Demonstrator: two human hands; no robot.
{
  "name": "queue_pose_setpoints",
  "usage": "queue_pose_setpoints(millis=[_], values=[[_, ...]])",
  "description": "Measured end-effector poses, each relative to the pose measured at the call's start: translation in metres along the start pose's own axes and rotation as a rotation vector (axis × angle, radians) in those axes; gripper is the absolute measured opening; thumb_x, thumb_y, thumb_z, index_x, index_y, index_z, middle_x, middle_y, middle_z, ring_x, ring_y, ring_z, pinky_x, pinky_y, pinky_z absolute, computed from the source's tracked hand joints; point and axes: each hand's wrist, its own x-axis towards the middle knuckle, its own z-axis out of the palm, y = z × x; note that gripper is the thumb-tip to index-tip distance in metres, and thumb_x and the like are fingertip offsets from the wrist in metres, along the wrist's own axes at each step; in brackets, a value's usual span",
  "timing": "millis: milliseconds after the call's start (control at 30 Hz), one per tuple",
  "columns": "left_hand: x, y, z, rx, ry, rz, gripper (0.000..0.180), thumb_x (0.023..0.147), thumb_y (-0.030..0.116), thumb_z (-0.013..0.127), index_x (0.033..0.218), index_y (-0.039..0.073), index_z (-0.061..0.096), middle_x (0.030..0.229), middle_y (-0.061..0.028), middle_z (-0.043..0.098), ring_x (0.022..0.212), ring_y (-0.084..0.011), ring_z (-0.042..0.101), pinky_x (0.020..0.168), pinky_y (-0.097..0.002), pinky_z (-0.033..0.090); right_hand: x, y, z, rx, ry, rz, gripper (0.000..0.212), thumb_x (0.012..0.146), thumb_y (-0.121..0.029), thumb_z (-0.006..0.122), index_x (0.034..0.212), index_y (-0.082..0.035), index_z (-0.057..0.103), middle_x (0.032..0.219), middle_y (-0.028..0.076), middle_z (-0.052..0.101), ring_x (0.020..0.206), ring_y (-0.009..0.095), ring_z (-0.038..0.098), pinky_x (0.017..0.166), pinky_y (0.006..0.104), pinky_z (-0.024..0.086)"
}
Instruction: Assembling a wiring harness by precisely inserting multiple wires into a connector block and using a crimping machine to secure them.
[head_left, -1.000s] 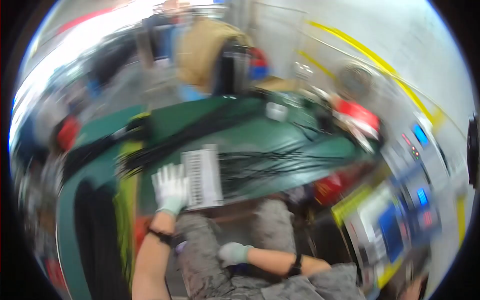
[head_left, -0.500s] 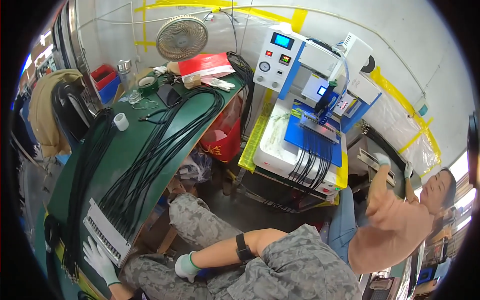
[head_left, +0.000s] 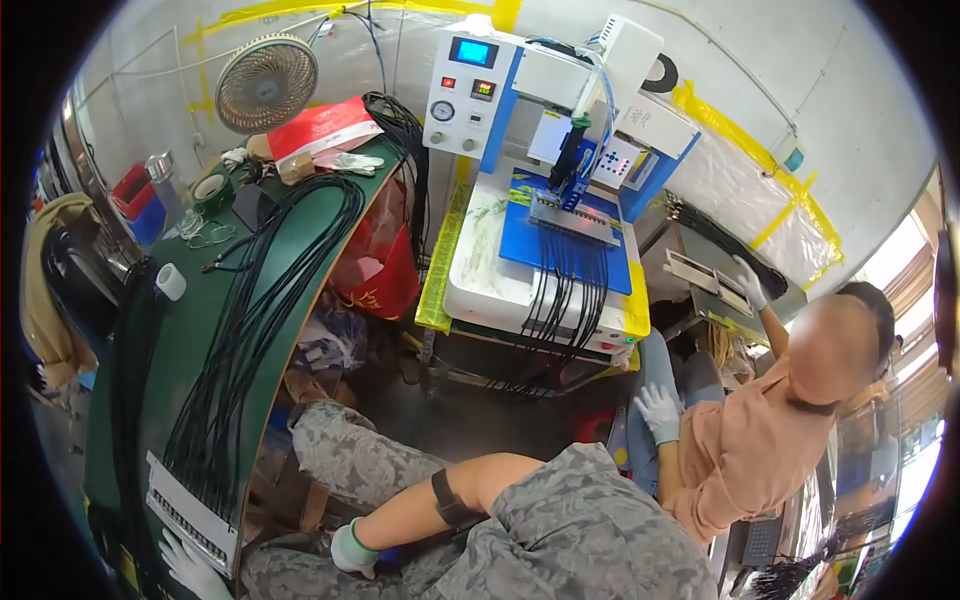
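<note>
My left hand (head_left: 190,570), in a white glove, lies with fingers stretched against the near edge of a pale slotted fixture (head_left: 193,512) at the table's lower left. Many black cables (head_left: 225,370) run from that fixture up the green table. My right hand (head_left: 352,548), gloved in white with a green cuff, rests on my camouflage-clad leg; its fingers are turned down and hidden. A dark band (head_left: 452,500) circles my right forearm. Beyond my knees, a similar fixture (head_left: 573,219) with black cables (head_left: 570,290) sits on a blue mat under the machine's head.
The white benchtop machine (head_left: 470,90) has a screen and gauge. At right sits a co-worker (head_left: 760,430) in an orange top and white gloves, beside a pale frame (head_left: 705,280). A fan (head_left: 266,84), a red packet (head_left: 325,130) and a white roll (head_left: 171,281) are around the green table (head_left: 300,300).
The view has swung right, so the table and machine sit further left. The co-worker's hands have come away from the pale frame, one lowered toward the lap. My hands stay near the same spots.
</note>
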Motion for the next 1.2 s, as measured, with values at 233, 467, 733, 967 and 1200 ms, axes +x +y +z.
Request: queue_pose_setpoints(millis=[233,467,733,967,1200], values=[[0.004,-0.016,-0.048,-0.047,-0.156,-0.070,0.046,0.098,0.029,0.041,0.138,0.009,0.049,0.139,-0.0166,0.049,0.128,-0.0368,0.043,0.103,-0.0522,0.035,0.011,-0.018,-0.012,0.001,0.152,-0.101,0.035,0.066,-0.032,0.075,0.089,-0.005,0.073,0.090,0.019,0.069,0.085,0.038,0.066,0.075,0.0459,0.052],[0.038,0.058,-0.059,-0.467,-0.368,-0.369,0.051,0.095,0.039,0.045,0.140,0.014,0.047,0.143,-0.0202,0.044,0.133,-0.0388,0.039,0.113,-0.0545,0.022,-0.042,0.027,-0.004,0.037,-0.068,-0.101,0.044,0.085,-0.049,0.059,0.094,-0.007,0.069,0.091,0.018,0.068,0.088,0.039,0.064,0.079,0.0470,0.051],[0.011,0.034,-0.068,-0.516,-0.283,-0.470,0.053,0.095,0.038,0.046,0.141,0.011,0.045,0.144,-0.0212,0.043,0.135,-0.0398,0.036,0.115,-0.0547,0.018,-0.023,0.000,-0.001,-0.071,-0.001,-0.159,0.038,0.085,-0.043,0.059,0.089,-0.007,0.071,0.086,0.019,0.067,0.081,0.039,0.064,0.074,0.0469,0.050],[0.011,0.036,-0.054,-0.887,0.124,-0.673,0.051,0.091,0.027,0.058,0.135,0.005,0.048,0.135,-0.0202,0.051,0.129,-0.0324,0.047,0.111,-0.0441,0.032,-0.023,0.012,0.005,-0.034,0.126,-0.153,0.037,0.085,-0.040,0.060,0.085,-0.005,0.071,0.083,0.021,0.066,0.078,0.039,0.063,0.071,0.0470,0.050],[0.013,0.029,-0.087,-1.289,0.313,-1.115,0.020,0.088,0.019,0.069,0.088,0.003,0.057,0.078,-0.0063,0.054,0.074,-0.0126,0.054,0.068,-0.0286,0.045,-0.032,-0.019,-0.031,-0.058,-0.042,-0.089,0.039,0.086,-0.042,0.060,0.089,-0.004,0.070,0.090,0.022,0.066,0.084,0.037,0.063,0.076,0.0463,0.049]])
